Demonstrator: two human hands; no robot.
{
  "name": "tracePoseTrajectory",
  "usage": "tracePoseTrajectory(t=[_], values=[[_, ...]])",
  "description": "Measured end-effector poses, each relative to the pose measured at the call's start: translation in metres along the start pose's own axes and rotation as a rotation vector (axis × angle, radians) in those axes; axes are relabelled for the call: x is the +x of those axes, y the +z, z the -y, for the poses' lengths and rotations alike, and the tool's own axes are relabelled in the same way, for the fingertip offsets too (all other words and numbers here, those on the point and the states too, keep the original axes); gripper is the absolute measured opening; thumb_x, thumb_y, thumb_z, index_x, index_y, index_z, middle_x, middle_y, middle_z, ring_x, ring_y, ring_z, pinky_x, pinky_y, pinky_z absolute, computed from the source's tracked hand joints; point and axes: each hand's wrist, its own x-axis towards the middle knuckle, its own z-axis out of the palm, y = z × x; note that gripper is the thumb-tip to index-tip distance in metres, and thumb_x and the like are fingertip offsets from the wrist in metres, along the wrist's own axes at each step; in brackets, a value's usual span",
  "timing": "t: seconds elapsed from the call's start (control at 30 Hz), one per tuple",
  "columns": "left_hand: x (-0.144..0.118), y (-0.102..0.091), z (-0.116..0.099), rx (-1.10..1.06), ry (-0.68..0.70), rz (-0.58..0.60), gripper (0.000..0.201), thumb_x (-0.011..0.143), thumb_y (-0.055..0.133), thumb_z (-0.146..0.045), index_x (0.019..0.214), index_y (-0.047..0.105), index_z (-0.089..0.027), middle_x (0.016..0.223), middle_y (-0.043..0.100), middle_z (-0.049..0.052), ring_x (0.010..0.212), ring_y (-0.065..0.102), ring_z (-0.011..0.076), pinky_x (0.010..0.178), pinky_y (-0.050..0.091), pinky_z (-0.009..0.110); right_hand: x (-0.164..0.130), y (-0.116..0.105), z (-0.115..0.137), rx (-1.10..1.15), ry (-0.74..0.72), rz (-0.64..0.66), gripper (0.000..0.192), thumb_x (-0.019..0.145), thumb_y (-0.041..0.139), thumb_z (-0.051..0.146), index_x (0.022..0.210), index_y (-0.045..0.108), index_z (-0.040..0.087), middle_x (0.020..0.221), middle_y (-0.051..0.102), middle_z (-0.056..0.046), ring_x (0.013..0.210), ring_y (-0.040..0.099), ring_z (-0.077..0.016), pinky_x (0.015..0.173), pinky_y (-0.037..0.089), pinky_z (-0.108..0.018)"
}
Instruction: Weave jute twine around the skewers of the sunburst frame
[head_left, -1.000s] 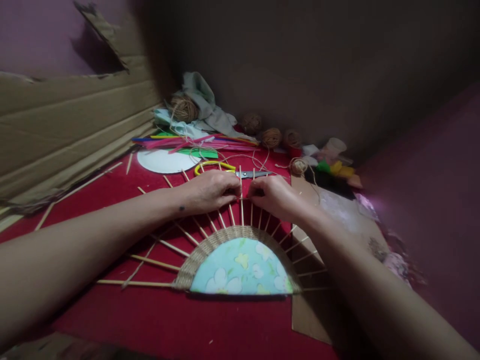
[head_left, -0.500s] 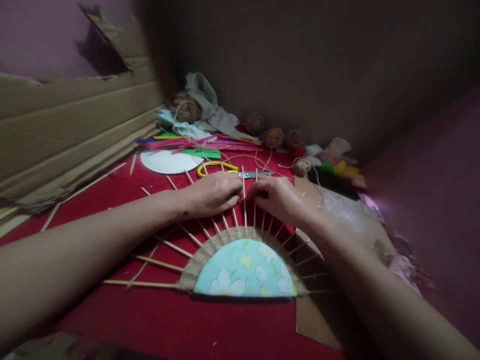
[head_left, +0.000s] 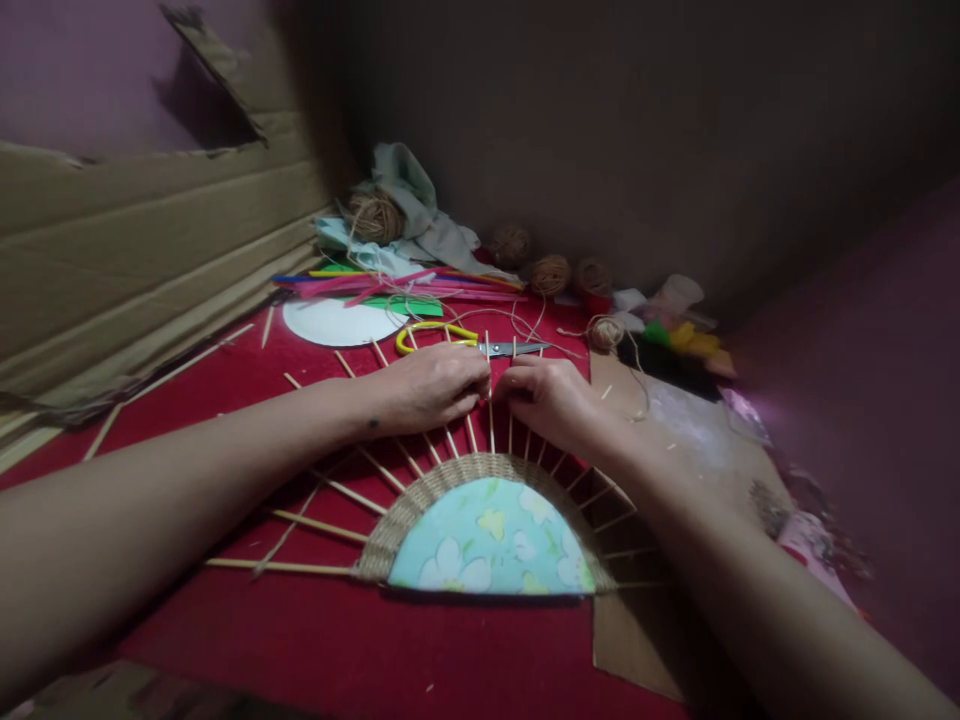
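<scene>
Fan frame (head_left: 491, 545) lay at lower centre of the red surface (head_left: 337, 640) | left hand (head_left: 431, 385) and right hand (head_left: 551, 398) pinched closed at the middle sticks (head_left: 490, 410) | narrow woven band (head_left: 450, 472) done; stick lengths beyond it bare.

The left hand (head_left: 435, 385) and right hand (head_left: 551, 400) cover the sticks (head_left: 491, 400) at 12 o'clock of the fan (head_left: 487, 535); whether the fingers pinch twine cannot be told. The right forearm hides the sticks at 3 o'clock. Both arms are cut off at the bottom edge. Things at 1 o'clock near the wall (head_left: 675, 310) are too blurred to name.
</scene>
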Motion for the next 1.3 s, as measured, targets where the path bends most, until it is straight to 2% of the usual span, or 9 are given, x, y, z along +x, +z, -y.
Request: tracePoseTrajectory(t=[0.13,0.27,0.4,0.63,0.8,0.93,1.07,1.2,1.3], values=[[-0.001,0.000,0.000,-0.042,-0.047,-0.023,0.009,0.081,0.048,-0.013,0.080,0.056,-0.016,0.079,0.059,0.003,0.072,0.052,0.0135,0.067,0.040,0.025,0.000,0.001,0.001,-0.033,0.032,-0.003,0.026,0.070,0.053,0.001,0.076,0.071,0.019,0.079,0.065,-0.002,0.070,0.058,-0.0137,0.067,0.043,-0.024],[-0.004,0.003,0.006,-0.079,0.027,-0.071,0.013,0.083,0.048,-0.014,0.080,0.060,-0.018,0.082,0.059,0.002,0.074,0.054,0.0128,0.067,0.040,0.024,0.002,0.001,0.001,-0.055,0.030,-0.001,0.027,0.069,0.053,0.002,0.079,0.072,0.019,0.080,0.066,-0.002,0.070,0.058,-0.0143,0.067,0.042,-0.025],[-0.006,0.006,0.009,-0.044,0.098,-0.078,0.022,0.087,0.045,-0.016,0.090,0.066,-0.021,0.086,0.059,0.003,0.073,0.055,0.0122,0.065,0.041,0.024,0.003,-0.001,0.004,-0.056,0.086,0.000,0.022,0.070,0.056,0.005,0.076,0.072,0.018,0.076,0.067,-0.002,0.067,0.057,-0.0138,0.063,0.039,-0.024],[-0.007,0.000,0.004,0.023,0.142,0.013,0.029,0.092,0.039,-0.019,0.094,0.068,-0.019,0.090,0.062,0.005,0.077,0.056,0.0129,0.068,0.043,0.024,0.007,-0.006,0.008,0.004,0.176,0.064,0.021,0.070,0.055,0.005,0.074,0.072,0.017,0.074,0.069,-0.002,0.067,0.058,-0.0131,0.060,0.037,-0.023],[-0.003,0.000,0.003,-0.063,0.009,-0.014,0.024,0.087,0.047,-0.017,0.091,0.070,-0.020,0.088,0.062,0.005,0.075,0.057,0.0121,0.068,0.043,0.023,0.006,-0.010,0.007,0.034,0.186,0.082,0.022,0.071,0.055,0.003,0.076,0.071,0.017,0.073,0.069,-0.002,0.067,0.058,-0.0127,0.062,0.038,-0.023],[-0.002,-0.004,0.003,-0.199,-0.072,0.017,0.021,0.084,0.051,-0.017,0.090,0.071,-0.019,0.088,0.064,0.004,0.079,0.059,0.0123,0.072,0.044,0.023,0.000,-0.017,0.006,0.105,0.232,0.027,0.022,0.072,0.055,0.002,0.082,0.069,0.016,0.076,0.069,-0.002,0.068,0.058,-0.0123,0.063,0.040,-0.022],[-0.003,-0.009,-0.001,-0.279,-0.127,0.001,0.028,0.083,0.050,-0.016,0.106,0.065,-0.022,0.089,0.066,0.001,0.080,0.059,0.0118,0.073,0.044,0.023,-0.012,-0.026,0.003,0.166,0.334,-0.082,0.021,0.073,0.054,0.002,0.082,0.068,0.015,0.076,0.069,-0.002,0.069,0.059,-0.0130,0.066,0.044,-0.025],[-0.004,-0.010,-0.004,-0.272,-0.182,-0.117,0.023,0.085,0.048,-0.020,0.103,0.062,-0.018,0.075,0.064,0.000,0.066,0.057,0.0097,0.066,0.044,0.022,-0.026,-0.029,-0.008,0.200,0.365,-0.145,0.016,0.074,0.055,0.005,0.078,0.066,0.016,0.077,0.068,-0.003,0.071,0.060,-0.0151,0.068,0.046,-0.028],[-0.003,-0.010,-0.003,-0.272,-0.181,-0.218,0.015,0.084,0.052,-0.022,0.093,0.062,-0.016,0.078,0.065,0.001,0.069,0.058,0.0106,0.068,0.045,0.023,-0.034,-0.029,-0.017,0.112,0.352,-0.176,0.015,0.074,0.057,0.007,0.079,0.066,0.017,0.082,0.067,-0.005,0.074,0.060,-0.0167,0.068,0.047,-0.030]])
